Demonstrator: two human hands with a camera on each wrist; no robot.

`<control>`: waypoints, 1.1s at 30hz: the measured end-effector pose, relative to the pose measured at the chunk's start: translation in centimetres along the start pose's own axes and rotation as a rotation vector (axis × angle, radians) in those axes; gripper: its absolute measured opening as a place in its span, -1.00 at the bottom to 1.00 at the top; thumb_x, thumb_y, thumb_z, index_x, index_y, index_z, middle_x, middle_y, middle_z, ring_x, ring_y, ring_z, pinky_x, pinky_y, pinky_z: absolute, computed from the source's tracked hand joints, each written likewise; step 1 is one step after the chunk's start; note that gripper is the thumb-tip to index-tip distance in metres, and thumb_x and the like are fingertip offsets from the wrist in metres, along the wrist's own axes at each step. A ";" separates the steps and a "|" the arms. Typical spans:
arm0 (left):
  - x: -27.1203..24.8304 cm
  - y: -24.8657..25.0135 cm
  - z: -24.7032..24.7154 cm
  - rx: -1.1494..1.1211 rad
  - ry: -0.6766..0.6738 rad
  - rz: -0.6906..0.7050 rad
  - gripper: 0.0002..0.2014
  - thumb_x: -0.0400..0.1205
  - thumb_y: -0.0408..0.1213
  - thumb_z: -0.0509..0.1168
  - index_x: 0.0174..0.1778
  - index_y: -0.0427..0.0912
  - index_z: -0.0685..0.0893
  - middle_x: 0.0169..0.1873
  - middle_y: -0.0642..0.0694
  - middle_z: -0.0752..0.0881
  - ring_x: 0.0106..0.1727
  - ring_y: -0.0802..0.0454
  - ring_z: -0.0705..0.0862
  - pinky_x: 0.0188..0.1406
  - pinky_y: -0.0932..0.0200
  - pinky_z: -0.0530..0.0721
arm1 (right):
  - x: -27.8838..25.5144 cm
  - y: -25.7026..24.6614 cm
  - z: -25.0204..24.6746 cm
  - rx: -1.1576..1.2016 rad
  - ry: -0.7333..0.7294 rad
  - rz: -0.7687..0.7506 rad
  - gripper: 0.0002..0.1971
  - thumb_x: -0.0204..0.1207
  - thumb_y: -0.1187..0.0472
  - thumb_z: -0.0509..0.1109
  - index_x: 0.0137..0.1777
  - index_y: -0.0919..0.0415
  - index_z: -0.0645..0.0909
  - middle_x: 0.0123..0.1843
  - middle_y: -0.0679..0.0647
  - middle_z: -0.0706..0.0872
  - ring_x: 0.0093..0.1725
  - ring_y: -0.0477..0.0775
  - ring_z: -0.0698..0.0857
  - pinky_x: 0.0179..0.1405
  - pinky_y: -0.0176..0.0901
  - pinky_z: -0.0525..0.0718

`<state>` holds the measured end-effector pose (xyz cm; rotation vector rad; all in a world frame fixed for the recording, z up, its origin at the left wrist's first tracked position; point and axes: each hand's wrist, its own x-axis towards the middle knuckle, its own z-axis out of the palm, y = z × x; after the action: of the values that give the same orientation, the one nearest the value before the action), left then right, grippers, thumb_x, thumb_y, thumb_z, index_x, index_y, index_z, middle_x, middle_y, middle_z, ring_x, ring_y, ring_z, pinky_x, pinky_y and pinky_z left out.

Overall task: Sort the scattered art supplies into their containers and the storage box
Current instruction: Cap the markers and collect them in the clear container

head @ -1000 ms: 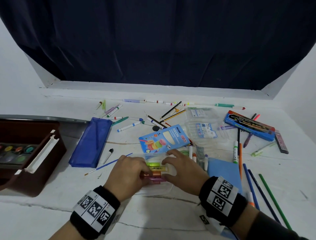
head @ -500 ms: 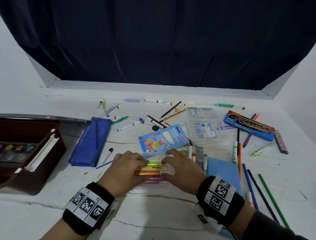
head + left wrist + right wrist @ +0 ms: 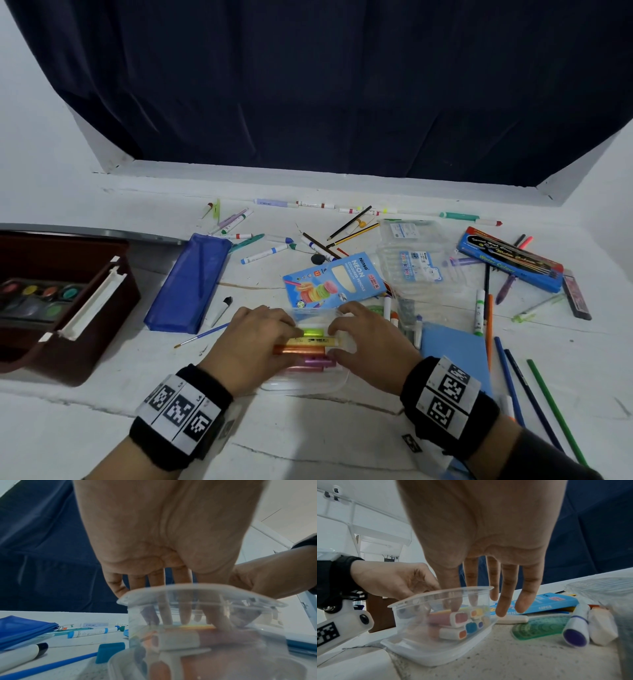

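Observation:
A clear plastic container [image 3: 305, 385] stands on the white table near the front edge and holds several highlighters. A yellow highlighter [image 3: 311, 341] and an orange highlighter [image 3: 298, 350] lie on top. My left hand [image 3: 291, 330] reaches in from the left; in the left wrist view its fingers [image 3: 184, 614] point straight down onto the highlighters inside the container [image 3: 197, 591]. My right hand [image 3: 339, 330] comes in from the right. Its thumb and index finger [image 3: 471, 595] touch the highlighters inside the container [image 3: 419, 597], while the other fingers hang outside its far wall.
A brown storage box [image 3: 102, 308] with a paint palette stands at left. A blue pouch [image 3: 188, 281], a neon pencil box [image 3: 335, 279], a clear pen case [image 3: 418, 267] and a blue pen box [image 3: 510, 260] lie behind. Loose pencils [image 3: 513, 387] and markers lie scattered.
Both hands stay over the container. My left hand has drawn slightly back to the left, so more of the orange highlighter shows between the hands.

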<state>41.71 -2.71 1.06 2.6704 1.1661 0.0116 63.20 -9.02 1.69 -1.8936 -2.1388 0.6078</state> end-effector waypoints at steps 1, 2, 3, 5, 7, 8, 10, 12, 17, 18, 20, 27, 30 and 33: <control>0.1 0.0 0.0 -0.006 0.004 0.003 -0.54 0.63 0.25 0.30 0.44 0.26 0.61 0.30 0.26 0.60 0.33 0.19 0.49 0.29 0.09 0.38 | 0.1 0.0 0.0 -0.002 -0.002 -0.004 -0.67 0.56 -0.08 0.43 0.29 -0.05 0.62 0.48 -0.09 0.43 0.37 0.01 0.56 0.32 -0.08 0.58; 0.1 -0.1 -0.1 -0.012 0.007 0.004 -0.54 0.62 0.24 0.31 0.43 0.26 0.61 0.29 0.27 0.60 0.32 0.19 0.50 0.29 0.09 0.40 | 0.1 0.0 -0.1 -0.004 -0.004 -0.008 -0.67 0.57 -0.08 0.42 0.29 -0.04 0.62 0.46 -0.09 0.44 0.37 0.00 0.56 0.31 -0.09 0.58; 0.1 -0.2 -0.1 -0.019 0.011 0.005 -0.55 0.62 0.23 0.32 0.43 0.26 0.62 0.27 0.27 0.61 0.31 0.19 0.51 0.29 0.08 0.42 | 0.2 0.1 -0.1 -0.005 -0.007 -0.012 -0.67 0.57 -0.08 0.42 0.29 -0.04 0.62 0.45 -0.08 0.45 0.37 0.00 0.56 0.30 -0.09 0.58; 0.2 -0.5 -0.2 -0.055 0.020 0.011 -0.56 0.59 0.22 0.36 0.39 0.26 0.64 0.23 0.25 0.65 0.27 0.18 0.55 0.28 0.06 0.48 | 0.2 0.2 -0.1 -0.003 -0.008 -0.021 -0.67 0.57 -0.08 0.42 0.29 -0.05 0.62 0.43 -0.08 0.46 0.35 0.00 0.56 0.28 -0.09 0.59; 0.2 -0.8 -0.3 -0.117 0.030 0.020 -0.58 0.56 0.26 0.36 0.32 0.27 0.69 0.15 0.24 0.69 0.19 0.19 0.60 0.23 0.03 0.58 | 0.4 0.4 0.0 0.011 0.009 -0.034 -0.67 0.57 -0.08 0.42 0.30 -0.07 0.61 0.40 -0.10 0.46 0.32 -0.02 0.57 0.26 -0.09 0.61; 0.2 -0.9 -0.5 -0.152 0.036 0.026 -0.56 0.53 0.31 0.31 0.27 0.27 0.71 0.10 0.24 0.71 0.14 0.22 0.62 0.18 0.02 0.62 | 0.4 0.5 0.0 0.022 0.028 -0.044 -0.67 0.57 -0.07 0.42 0.31 -0.08 0.60 0.38 -0.12 0.47 0.31 -0.04 0.57 0.25 -0.10 0.61; 0.3 -1.2 -0.9 -0.239 0.057 0.039 -0.49 0.48 0.42 0.20 0.21 0.26 0.74 0.04 0.25 0.72 0.07 0.28 0.64 0.11 0.07 0.68 | 0.6 0.8 0.0 0.042 0.073 -0.074 -0.65 0.58 -0.05 0.42 0.34 -0.08 0.58 0.33 -0.14 0.49 0.29 -0.10 0.55 0.27 -0.17 0.58; 0.4 -1.6 -1.7 -0.308 0.080 0.038 -0.46 0.48 0.47 0.19 0.23 0.27 0.73 0.04 0.31 0.70 0.08 0.34 0.64 0.10 0.16 0.67 | 0.8 1.1 -0.1 0.053 0.109 -0.112 -0.64 0.59 -0.04 0.40 0.37 -0.08 0.56 0.29 -0.17 0.50 0.29 -0.18 0.50 0.31 -0.27 0.51; 2.0 -2.5 -4.9 -0.436 0.185 0.030 -0.60 0.49 0.35 0.29 0.19 0.37 0.74 0.04 0.34 0.72 0.08 0.33 0.67 0.01 0.40 0.60 | 1.7 2.0 -1.0 0.067 0.154 -0.165 -0.63 0.62 -0.07 0.35 0.41 -0.12 0.53 0.32 -0.25 0.51 0.32 -0.27 0.47 0.38 -0.33 0.45; 2.5 -2.8 -5.4 -0.456 0.205 0.024 -0.60 0.49 0.33 0.30 0.19 0.33 0.76 0.03 0.32 0.74 0.07 0.31 0.68 -0.02 0.44 0.58 | 2.0 2.3 -1.3 0.080 0.171 -0.166 -0.64 0.61 -0.06 0.37 0.39 -0.11 0.56 0.30 -0.24 0.54 0.30 -0.26 0.50 0.37 -0.33 0.47; 4.0 -3.5 -6.0 -0.479 0.240 0.003 -0.61 0.50 0.27 0.34 0.19 0.26 0.76 -0.01 0.24 0.76 0.03 0.27 0.70 -0.07 0.45 0.59 | 2.8 3.1 -1.9 0.136 0.224 -0.153 -0.67 0.58 -0.02 0.41 0.33 -0.09 0.62 0.22 -0.24 0.61 0.23 -0.27 0.56 0.29 -0.35 0.52; 12.0 -6.8 -6.4 -0.463 0.301 -0.080 -0.83 0.67 -0.05 0.39 0.16 0.17 0.71 -0.15 0.14 0.72 -0.15 0.15 0.70 -0.14 0.34 0.59 | 6.0 6.7 -4.7 0.254 0.382 -0.018 -0.81 0.54 0.13 0.50 0.10 -0.12 0.66 -0.09 -0.21 0.73 -0.08 -0.21 0.72 -0.13 -0.40 0.61; 15.9 -9.2 -6.3 -0.362 0.287 -0.189 -0.78 0.72 -0.13 0.30 0.28 0.09 0.67 -0.04 0.08 0.69 -0.03 0.11 0.69 0.02 0.14 0.63 | 8.3 7.8 -5.8 0.242 0.373 -0.003 -0.85 0.55 0.17 0.48 0.05 -0.09 0.67 -0.14 -0.19 0.76 -0.09 -0.23 0.72 -0.15 -0.46 0.59; 18.6 -13.0 -6.6 -0.292 0.268 -0.360 -0.69 0.73 -0.15 0.25 0.40 0.03 0.62 0.15 -0.09 0.67 0.12 0.00 0.67 0.19 0.08 0.63 | 11.4 7.7 -6.9 0.240 0.328 0.002 -0.88 0.59 0.13 0.43 0.06 -0.12 0.65 -0.14 -0.22 0.77 -0.05 -0.27 0.72 -0.13 -0.49 0.58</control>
<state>44.43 20.67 3.24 2.2226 1.5745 0.4537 71.35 3.96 3.24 -1.7290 -1.7741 0.4891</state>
